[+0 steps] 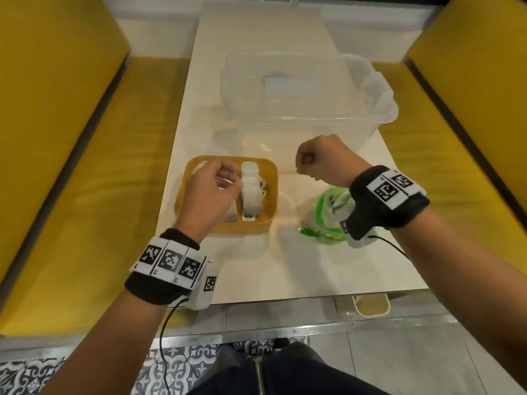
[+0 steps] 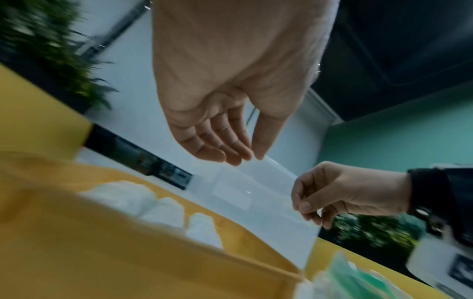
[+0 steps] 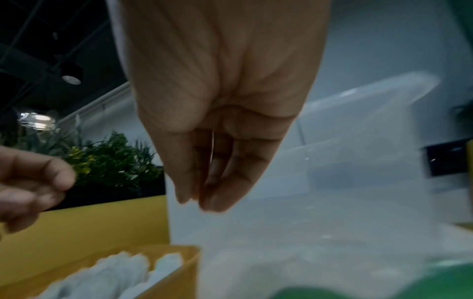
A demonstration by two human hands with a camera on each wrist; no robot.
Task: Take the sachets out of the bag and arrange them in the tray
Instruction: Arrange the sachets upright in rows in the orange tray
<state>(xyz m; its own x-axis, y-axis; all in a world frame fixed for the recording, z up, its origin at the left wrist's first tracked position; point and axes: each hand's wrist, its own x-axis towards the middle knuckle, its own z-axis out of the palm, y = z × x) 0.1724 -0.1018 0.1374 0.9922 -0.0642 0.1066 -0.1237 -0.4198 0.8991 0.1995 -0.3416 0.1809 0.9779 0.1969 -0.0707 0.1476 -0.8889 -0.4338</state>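
here, nothing is held by either hand: left (image 1: 206, 192) loosely curled over the tray (image 1: 272, 195), right (image 1: 322, 158) curled above the bag (image 1: 325, 218).

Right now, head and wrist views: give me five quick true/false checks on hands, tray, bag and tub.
1. The yellow tray already holds white sachets. True.
2. The left hand is over the tray. True.
3. The right hand is inside the green bag. False: it is raised above the table, beyond the bag.
4. The clear tub stands beyond the tray. True.
5. The bag lies left of the tray. False: it lies to the tray's right.
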